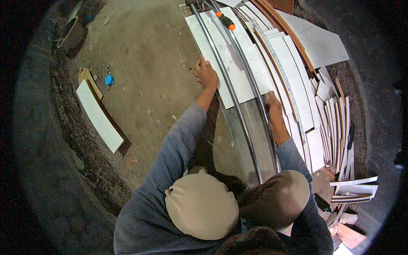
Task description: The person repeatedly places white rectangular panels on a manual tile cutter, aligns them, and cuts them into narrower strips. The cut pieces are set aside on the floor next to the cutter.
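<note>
- Closest are two bent knees in light pants, with grey sleeves reaching past them.
- Next comes a dark, flat metal plate, with two long shiny bars running over it.
- The right hand is half curled, at the near right corner of the white board. Its fingers are partly hidden, so I cannot tell if it has hold of it.
- The left hand is half curled too, touching the board's left edge. I cannot tell how tight it is.
- The white board lies flat under the bars, between the two hands.
- To the right are lots of white strips, some stacked and some leaning.
- Off to the left, a white strip and a blue cap lie on the dirt floor.
- Farther off, a black and orange grip sits by the bars, and a bucket is far left.
</note>
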Demonstrator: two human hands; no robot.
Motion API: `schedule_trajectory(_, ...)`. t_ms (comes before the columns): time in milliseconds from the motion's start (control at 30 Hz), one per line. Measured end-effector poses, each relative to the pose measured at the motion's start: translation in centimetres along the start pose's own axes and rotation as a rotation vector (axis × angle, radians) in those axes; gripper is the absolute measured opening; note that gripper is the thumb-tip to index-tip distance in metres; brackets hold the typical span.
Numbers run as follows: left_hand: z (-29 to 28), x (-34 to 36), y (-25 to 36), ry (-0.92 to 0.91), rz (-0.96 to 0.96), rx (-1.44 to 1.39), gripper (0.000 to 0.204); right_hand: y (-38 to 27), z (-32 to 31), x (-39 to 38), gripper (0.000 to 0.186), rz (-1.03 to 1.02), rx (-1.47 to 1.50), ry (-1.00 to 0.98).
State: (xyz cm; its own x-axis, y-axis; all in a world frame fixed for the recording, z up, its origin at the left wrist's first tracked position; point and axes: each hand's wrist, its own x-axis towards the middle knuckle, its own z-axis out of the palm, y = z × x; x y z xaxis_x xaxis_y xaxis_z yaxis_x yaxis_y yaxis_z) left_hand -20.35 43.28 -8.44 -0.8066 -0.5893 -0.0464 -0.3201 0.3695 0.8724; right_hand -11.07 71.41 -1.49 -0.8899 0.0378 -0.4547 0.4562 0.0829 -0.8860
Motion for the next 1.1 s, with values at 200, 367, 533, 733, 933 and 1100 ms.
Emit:
schedule_trajectory(200,0.9,1.7,-2.1,0.029,0.131,0.014,0.052,0.6,0.5,0.2,0.068,-0.076,0.022,0.099)
schedule_trajectory(367,0.3,1.8,-5.0,-0.012,0.297,-0.056,0.055,2.4,-0.4,2.9,0.067,-0.158,-0.234,0.186)
schedule_trajectory(533,-1.7,1.7,-4.6,-0.148,0.377,-0.144,0.057,5.0,-1.1,4.9,0.051,-0.361,-0.266,0.228)
schedule_trajectory(733,-1.8,1.7,-4.0,-0.140,0.352,-0.107,0.057,5.4,-1.4,5.1,0.051,-0.341,-0.365,0.252)
schedule_trajectory(933,-0.9,2.1,-5.5,-0.103,0.442,-0.107,0.057,5.0,-1.6,4.3,0.049,-0.281,-0.299,0.260)
schedule_trajectory(1100,-0.7,2.8,-4.0,-0.092,0.315,0.021,0.059,4.3,-1.1,3.9,0.052,-0.348,-0.465,0.335)
